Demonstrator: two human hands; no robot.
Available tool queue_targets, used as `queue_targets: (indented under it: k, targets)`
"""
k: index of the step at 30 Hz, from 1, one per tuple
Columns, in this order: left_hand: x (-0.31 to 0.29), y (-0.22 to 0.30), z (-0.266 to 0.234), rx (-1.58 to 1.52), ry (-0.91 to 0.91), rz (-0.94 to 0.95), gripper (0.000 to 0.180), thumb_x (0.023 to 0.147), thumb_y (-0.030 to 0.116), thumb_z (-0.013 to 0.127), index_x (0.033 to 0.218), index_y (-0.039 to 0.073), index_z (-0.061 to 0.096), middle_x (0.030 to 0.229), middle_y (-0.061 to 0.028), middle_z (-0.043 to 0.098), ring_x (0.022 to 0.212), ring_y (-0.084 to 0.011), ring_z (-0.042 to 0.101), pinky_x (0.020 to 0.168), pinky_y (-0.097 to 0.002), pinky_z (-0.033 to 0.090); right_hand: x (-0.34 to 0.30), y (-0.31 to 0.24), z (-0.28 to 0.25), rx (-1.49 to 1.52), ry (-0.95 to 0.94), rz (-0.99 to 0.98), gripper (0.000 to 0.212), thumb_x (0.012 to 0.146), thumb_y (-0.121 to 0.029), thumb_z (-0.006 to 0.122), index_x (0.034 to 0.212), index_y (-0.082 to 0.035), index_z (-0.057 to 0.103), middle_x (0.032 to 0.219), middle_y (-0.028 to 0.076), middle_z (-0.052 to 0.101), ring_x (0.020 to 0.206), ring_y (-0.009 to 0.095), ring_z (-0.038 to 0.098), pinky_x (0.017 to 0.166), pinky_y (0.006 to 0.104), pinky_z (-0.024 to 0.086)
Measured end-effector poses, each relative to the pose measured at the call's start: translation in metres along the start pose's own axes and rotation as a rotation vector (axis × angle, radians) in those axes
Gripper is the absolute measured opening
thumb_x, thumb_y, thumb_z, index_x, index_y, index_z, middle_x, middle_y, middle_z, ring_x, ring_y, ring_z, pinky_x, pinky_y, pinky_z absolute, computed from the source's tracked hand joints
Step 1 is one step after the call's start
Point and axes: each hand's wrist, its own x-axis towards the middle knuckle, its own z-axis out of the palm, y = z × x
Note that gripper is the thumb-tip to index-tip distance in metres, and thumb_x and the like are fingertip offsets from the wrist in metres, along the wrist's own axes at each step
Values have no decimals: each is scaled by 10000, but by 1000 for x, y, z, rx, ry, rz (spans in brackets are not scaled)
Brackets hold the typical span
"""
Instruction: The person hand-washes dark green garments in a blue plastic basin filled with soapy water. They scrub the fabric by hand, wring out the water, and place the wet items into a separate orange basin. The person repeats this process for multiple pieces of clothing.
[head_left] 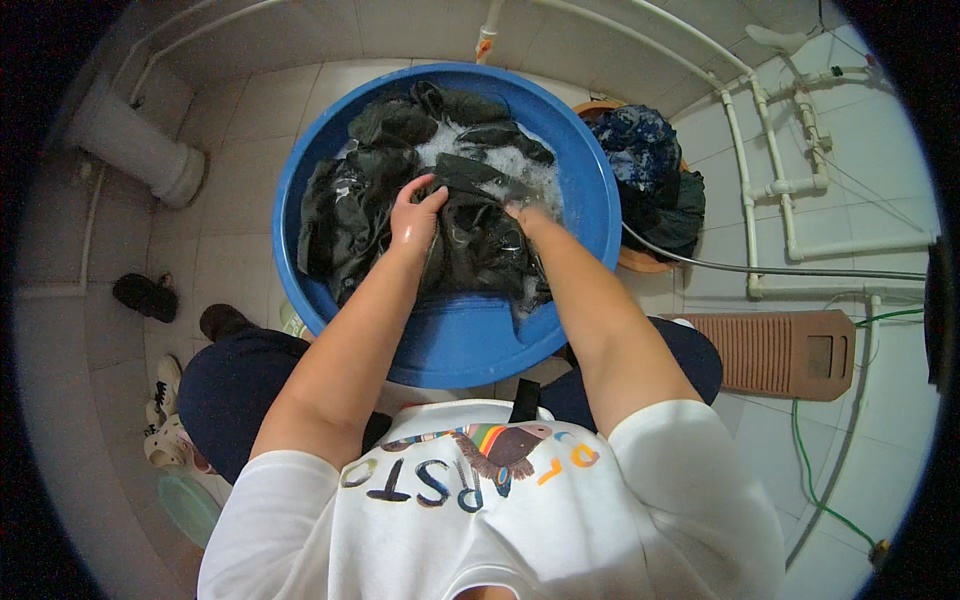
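Left hand (pixel 413 218) has a fold of the dark cloth (pixel 468 240) pinched between thumb and fingers. Right hand (pixel 533 222) is on the same cloth, but its fingertips are kinda lost in the wet folds, so I can't tell how tight that grip is. The cloth's in a big blue tub (pixel 604 205), bunched up with white suds (pixel 530 172) around it. Just right of the tub there's an orange basin (pixel 645 262) piled with dark clothes (pixel 640 160), then a brown washboard (pixel 780 355) nearer the person. Black slipper (pixel 148 297) off left.
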Motion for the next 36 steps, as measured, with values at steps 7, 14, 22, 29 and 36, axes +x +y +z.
queue_targets:
  k: [7, 14, 22, 29, 36]
  targets:
    - [8, 3, -2, -124, -103, -125, 378, 760, 404, 584, 879, 46, 589, 897, -74, 556, 791, -158, 506, 719, -275, 395, -97, -71, -38, 586, 676, -453, 288, 716, -241, 609, 858, 4, 553, 868, 135, 575, 806, 304, 546, 757, 349, 427]
    - [1, 17, -11, -603, -512, -145, 293, 871, 246, 435, 1068, 43, 511, 914, -84, 567, 756, -154, 552, 659, -284, 458, -210, -140, -53, 612, 672, -1136, 165, 663, -125, 617, 612, -30, 491, 711, 116, 519, 642, 287, 523, 551, 352, 412]
    - [-38, 59, 22, -211, -251, -178, 329, 806, 278, 541, 957, -12, 578, 931, -81, 584, 850, -168, 518, 777, -270, 380, -82, -74, -33, 983, 567, -297, 442, 754, -399, 558, 774, 42, 525, 634, 151, 510, 585, 247, 465, 588, 394, 383]
    - [-28, 82, -15, -390, -320, -337, 363, 790, 350, 551, 988, 45, 547, 874, -79, 581, 806, -187, 553, 741, -311, 426, -106, -34, -105, 1371, 110, -274, 315, 748, -365, 618, 736, -59, 541, 719, 55, 535, 689, 159, 456, 635, 313, 366]
    - [-52, 134, -43, 356, -624, -87, 556, 733, 404, 605, 1097, -4, 498, 1031, -125, 523, 980, -222, 474, 814, -318, 394, -172, -30, -154, 1443, -62, -622, 145, 760, -183, 635, 800, -82, 538, 775, -2, 539, 742, 83, 470, 694, 232, 363]
